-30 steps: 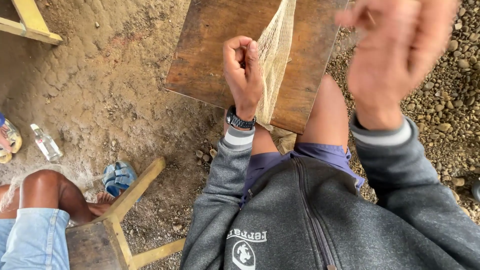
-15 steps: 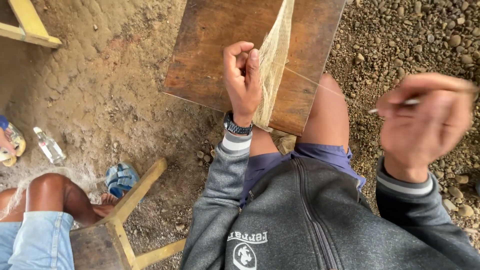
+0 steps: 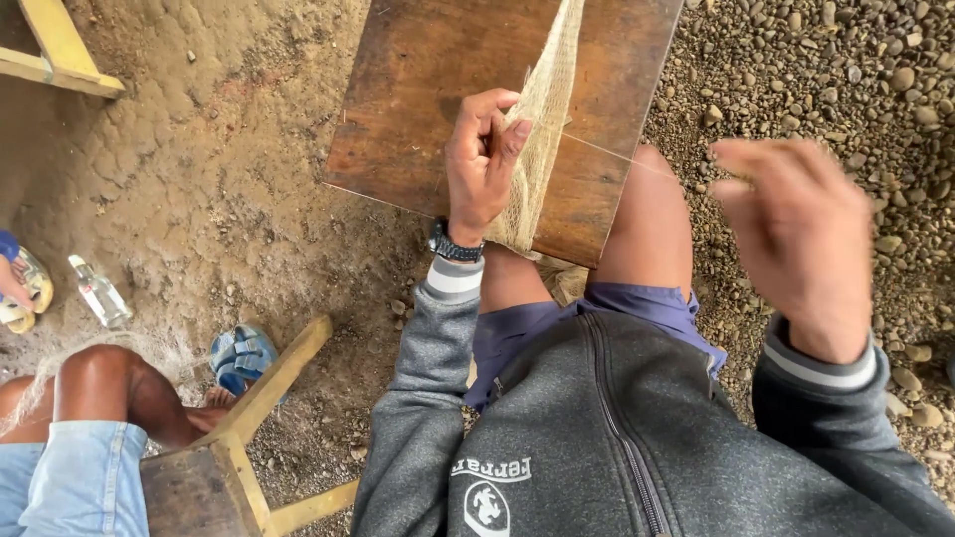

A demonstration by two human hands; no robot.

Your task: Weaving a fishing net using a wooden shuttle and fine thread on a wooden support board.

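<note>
Netting (image 3: 545, 119) | long axis runs away from person; left hand (image 3: 479, 159) pinches it

A brown board (image 3: 418, 89) is lying across bare knees, above dirt (image 3: 199, 179) on the left and gravel (image 3: 846, 70) on the right. A clear bottle (image 3: 97, 290) is lying on the dirt near a blue sandal (image 3: 239, 356). Another person's knee (image 3: 99, 383), in denim shorts (image 3: 75, 477), is showing beside a wooden stool (image 3: 214, 467). A yellow frame (image 3: 55, 45) is sitting at top left.
</note>
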